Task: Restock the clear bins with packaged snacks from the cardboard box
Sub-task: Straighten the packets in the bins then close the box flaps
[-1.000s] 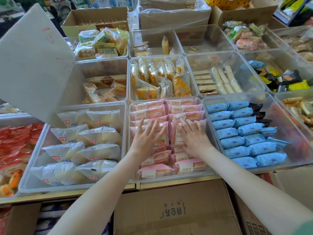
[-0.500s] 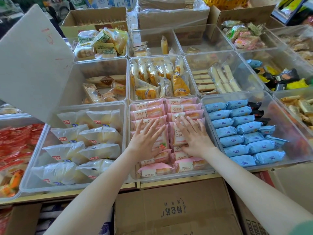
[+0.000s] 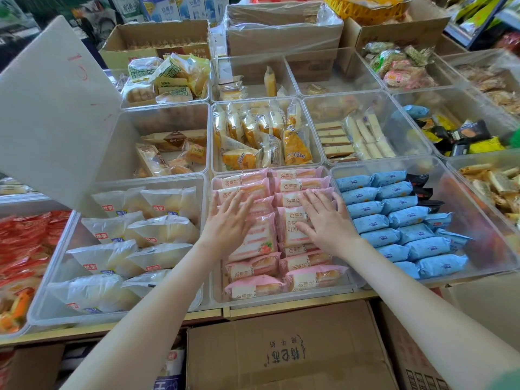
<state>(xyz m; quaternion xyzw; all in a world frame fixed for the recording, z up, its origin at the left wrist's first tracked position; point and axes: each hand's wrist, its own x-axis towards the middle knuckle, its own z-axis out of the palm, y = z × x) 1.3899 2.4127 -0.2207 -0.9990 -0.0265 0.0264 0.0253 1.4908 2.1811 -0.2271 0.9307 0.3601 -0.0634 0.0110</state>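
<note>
Pink plastic-wrapped snack cakes [image 3: 301, 264] fill a clear plastic bin [image 3: 281, 298]. The left hand [image 3: 229, 220] and right hand [image 3: 327, 220] press flat on top, fingers spread straight over the packets beneath them.

You face a surface [image 3: 202, 315] with a pale wooden front edge that runs across the whole view. At your left, a flat grey-white panel [image 3: 50, 108] stands tilted above it. Past the far side you can see a yellow basket [image 3: 363, 7], blue-and-white cartons [image 3: 180, 7] and, at your far right, a dark shelf [image 3: 475, 23]. The light is bright, soft and even.
</note>
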